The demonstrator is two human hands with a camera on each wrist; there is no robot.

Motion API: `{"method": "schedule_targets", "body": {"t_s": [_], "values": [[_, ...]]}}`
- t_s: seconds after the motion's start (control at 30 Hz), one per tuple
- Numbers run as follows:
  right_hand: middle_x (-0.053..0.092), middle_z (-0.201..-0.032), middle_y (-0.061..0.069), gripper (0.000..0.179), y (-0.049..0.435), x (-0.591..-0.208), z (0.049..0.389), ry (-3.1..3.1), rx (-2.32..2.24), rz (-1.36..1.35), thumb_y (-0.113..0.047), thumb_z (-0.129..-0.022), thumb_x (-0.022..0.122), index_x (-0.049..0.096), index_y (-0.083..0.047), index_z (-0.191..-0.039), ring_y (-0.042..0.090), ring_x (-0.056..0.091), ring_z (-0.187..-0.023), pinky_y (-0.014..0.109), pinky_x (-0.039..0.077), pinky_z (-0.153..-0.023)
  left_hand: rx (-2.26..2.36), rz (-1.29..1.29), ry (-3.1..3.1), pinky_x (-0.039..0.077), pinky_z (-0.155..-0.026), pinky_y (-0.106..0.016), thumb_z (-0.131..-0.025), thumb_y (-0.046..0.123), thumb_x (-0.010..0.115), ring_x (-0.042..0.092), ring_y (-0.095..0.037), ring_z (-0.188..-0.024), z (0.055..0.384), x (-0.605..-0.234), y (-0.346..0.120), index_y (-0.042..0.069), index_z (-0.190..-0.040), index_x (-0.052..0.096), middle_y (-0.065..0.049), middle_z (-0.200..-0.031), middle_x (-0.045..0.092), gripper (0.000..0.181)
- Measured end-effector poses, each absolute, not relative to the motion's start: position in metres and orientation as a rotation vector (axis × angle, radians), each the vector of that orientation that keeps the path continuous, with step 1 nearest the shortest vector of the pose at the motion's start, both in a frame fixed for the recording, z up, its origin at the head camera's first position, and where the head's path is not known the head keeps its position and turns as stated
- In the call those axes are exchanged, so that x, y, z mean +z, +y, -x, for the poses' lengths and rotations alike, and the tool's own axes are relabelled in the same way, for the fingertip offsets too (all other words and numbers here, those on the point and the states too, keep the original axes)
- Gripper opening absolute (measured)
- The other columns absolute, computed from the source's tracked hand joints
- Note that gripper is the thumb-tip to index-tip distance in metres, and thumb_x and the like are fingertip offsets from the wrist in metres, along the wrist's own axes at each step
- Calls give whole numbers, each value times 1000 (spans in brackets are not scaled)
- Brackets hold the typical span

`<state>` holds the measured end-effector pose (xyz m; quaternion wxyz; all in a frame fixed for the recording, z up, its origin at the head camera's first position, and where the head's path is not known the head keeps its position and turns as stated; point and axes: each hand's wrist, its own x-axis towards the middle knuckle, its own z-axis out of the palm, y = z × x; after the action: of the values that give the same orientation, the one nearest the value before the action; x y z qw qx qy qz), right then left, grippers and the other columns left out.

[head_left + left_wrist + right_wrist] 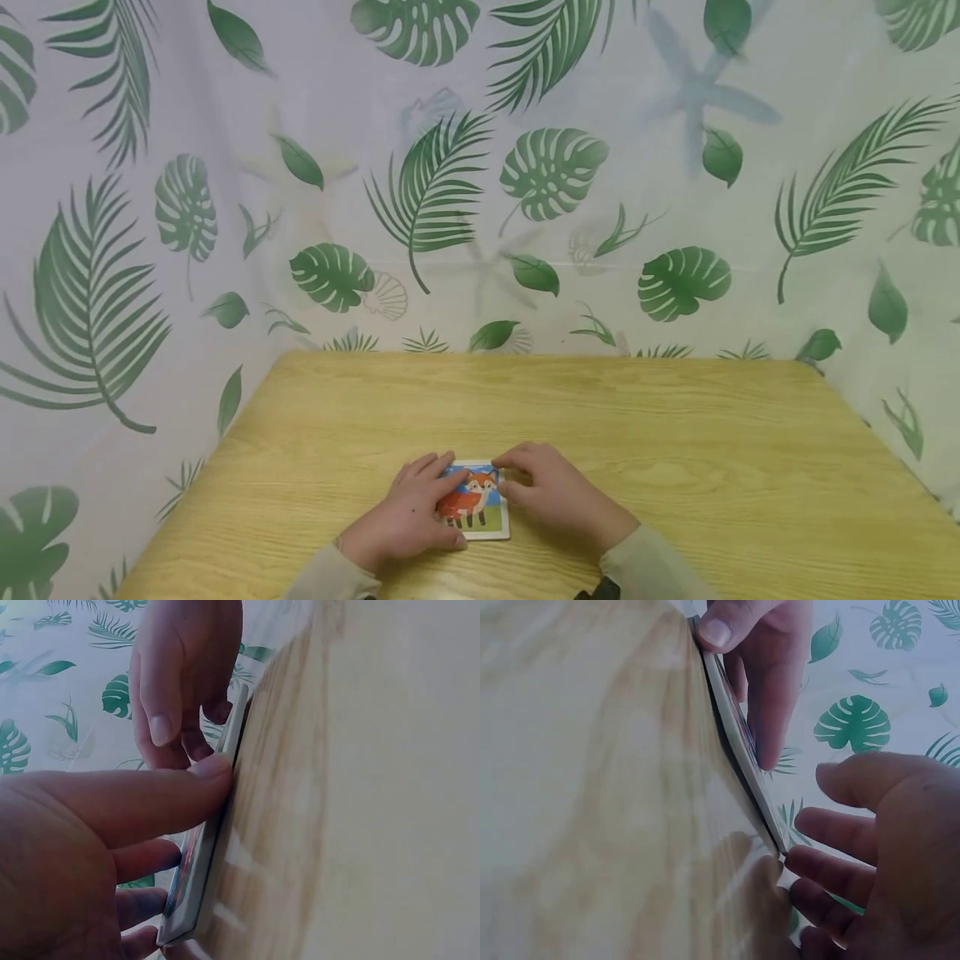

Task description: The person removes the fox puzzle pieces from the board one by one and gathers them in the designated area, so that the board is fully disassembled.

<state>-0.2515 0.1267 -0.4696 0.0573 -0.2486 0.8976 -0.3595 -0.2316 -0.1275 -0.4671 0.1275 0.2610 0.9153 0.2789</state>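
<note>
A small square fox picture board (483, 518) with a white border lies on the wooden table, in the head view. It shows a red fox on blue and green. Over its left part rests my left hand (411, 510), fingers extended across the picture, thumb at the near edge. In the left wrist view, that thumb touches the rim of the board (201, 896). My right hand (553, 493) is at the right side, fingertips by the far right corner. In the right wrist view, its fingers are loosely bent beside the board's end (739, 746).
The wood-grain table (697, 467) extends around the board on all sides. Behind it and at both sides hangs a white cloth (465, 308) printed with green leaves, meeting the table's edges.
</note>
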Motion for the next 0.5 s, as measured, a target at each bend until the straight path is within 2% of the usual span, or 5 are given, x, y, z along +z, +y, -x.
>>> {"method": "schedule_targets", "body": {"t_s": [0.2,0.37,0.5], "values": [[62,-113,-5,22,128,-476,262,2773,-1081,750,-28,-100,65,75,-17,-116,20,57,-108,49,47,-94,819,-746,2643,7,-117,-65,-82,40,83,10,-42,-152,232,-465,-123,12,-155,45,-15,-165,24,87],[59,-107,-9,17,127,-478,266,2790,-1062,741,-27,-98,66,77,-20,-110,12,55,-92,37,47,-81,801,-766,2637,5,-116,-68,-82,40,83,7,-43,-152,230,-464,-123,11,-155,44,-15,-165,23,87],[57,-106,-10,16,123,-483,263,2804,-1059,722,-26,-98,66,77,-22,-109,11,55,-91,37,47,-80,775,-771,2641,5,-116,-68,-84,43,81,8,-42,-152,228,-467,-127,12,-155,43,-12,-166,23,87]]}}
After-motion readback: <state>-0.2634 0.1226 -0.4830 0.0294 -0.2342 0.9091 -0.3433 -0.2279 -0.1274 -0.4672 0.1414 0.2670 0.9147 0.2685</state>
